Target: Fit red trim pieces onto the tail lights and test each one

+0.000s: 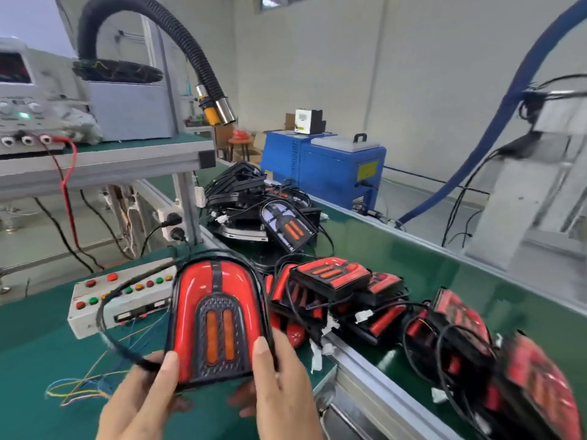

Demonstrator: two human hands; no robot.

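Note:
I hold one arch-shaped tail light (219,315) upright above the green bench, its face red with a black centre panel and two orange bars. My left hand (143,398) grips its lower left edge, thumb on the front. Gripping the lower right edge is my right hand (282,389), thumb also on the front. A black cable (104,315) loops from the light to the left. More red-trimmed tail lights (336,281) lie piled on the conveyor to the right, and a heap of black ones without red trim (241,198) sits farther back.
A grey button box (95,309) with red, green and yellow buttons lies on the bench at left, thin coloured wires (82,385) trailing from it. A power supply (22,100) stands on the shelf above. A blue machine (320,166) stands beyond the green conveyor belt (413,258).

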